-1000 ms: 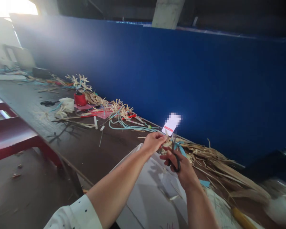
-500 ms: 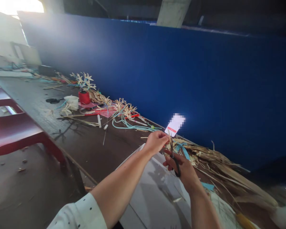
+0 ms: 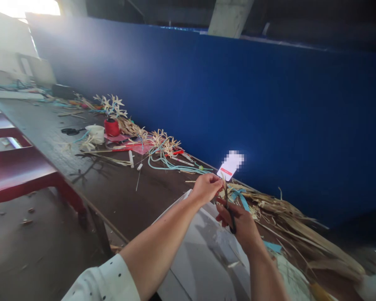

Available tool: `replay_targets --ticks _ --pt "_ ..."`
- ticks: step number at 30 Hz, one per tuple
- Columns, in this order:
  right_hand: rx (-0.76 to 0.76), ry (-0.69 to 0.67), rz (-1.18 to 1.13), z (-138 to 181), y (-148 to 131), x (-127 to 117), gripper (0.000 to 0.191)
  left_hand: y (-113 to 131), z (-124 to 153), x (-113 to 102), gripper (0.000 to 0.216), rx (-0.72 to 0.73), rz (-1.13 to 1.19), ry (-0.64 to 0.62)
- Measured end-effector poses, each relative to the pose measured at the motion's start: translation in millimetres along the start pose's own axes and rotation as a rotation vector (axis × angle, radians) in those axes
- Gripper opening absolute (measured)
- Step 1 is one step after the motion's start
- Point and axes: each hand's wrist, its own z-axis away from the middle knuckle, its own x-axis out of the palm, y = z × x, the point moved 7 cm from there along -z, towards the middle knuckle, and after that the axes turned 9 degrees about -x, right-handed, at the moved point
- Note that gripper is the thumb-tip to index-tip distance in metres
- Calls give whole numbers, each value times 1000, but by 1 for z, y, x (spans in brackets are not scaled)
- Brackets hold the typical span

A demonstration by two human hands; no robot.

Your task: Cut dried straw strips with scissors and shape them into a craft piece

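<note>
Together, the fingers of the left hand pinch a small pale strip of dried fibre, its end jutting past the fingertips. Just beside it rise the blades of black-handled scissors, held in the right hand's curled fingers. Beyond, a white-screened phone shows at the dark brown desk's back edge.

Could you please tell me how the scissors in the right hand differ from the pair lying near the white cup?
The held scissors are gripped in the right hand, while the table scissors lie untouched near the white cup. The held scissors are raised beside the left hand; the table scissors rest flat, farther from the camera. Both have dark handles.
</note>
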Motion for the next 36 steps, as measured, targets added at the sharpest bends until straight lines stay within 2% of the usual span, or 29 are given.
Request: replay_targets --ticks 18,26,36 --pt "-28 -40 -8 1 1 -1 51 -6 -6 2 20 0 17 -29" --pt "-21 -11 23 2 -2 -4 51 -9 -7 2 19 -14 -17 -29" --pt "-56 -87 -30 5 -7 -2 52 -4 -3 2 18 -57 56 -59"
